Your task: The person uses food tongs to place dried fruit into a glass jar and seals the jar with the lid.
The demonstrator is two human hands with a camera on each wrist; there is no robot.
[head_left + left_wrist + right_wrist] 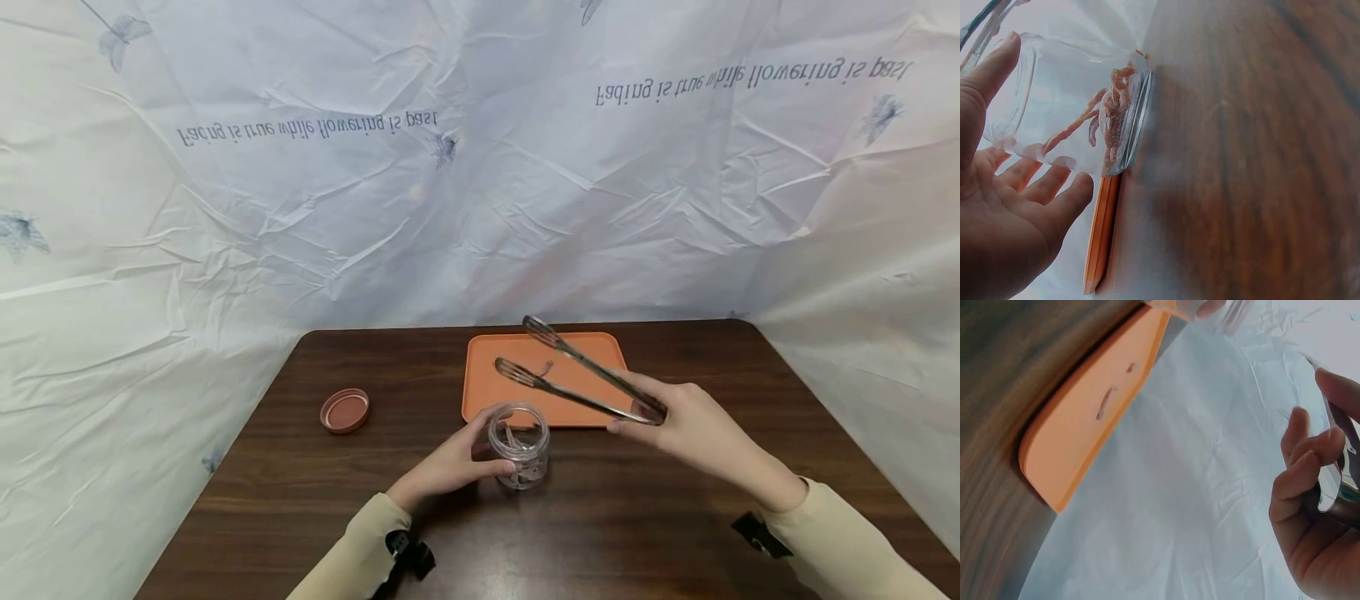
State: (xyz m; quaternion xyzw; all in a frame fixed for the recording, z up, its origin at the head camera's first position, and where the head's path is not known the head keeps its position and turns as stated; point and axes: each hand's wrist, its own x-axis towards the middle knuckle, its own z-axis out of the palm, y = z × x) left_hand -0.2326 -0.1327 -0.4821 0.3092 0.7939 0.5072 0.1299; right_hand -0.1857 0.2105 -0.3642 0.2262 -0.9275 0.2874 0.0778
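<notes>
My left hand (446, 468) grips a clear open-topped jar (534, 473) from its left side, thumb in front and fingers behind. Reddish-brown twisted strips (1114, 109), which look like dried meat, lie at the bottom of the jar, one leaning up its wall. Metal tongs (600, 373) are held in my right hand (693, 425) near their joined end. Their two arms stand spread apart, tips pointing left above the orange tray (483, 387), nothing between them. On the tray lie a longer brown strip (1105, 403) and a small piece (1131, 367).
A reddish-brown round lid (346, 412) lies on the dark wooden table (285, 492), left of the jar. Behind the table hangs a crumpled white printed sheet (360, 208), which also covers both sides. The tray sits near the table's far edge, behind the jar.
</notes>
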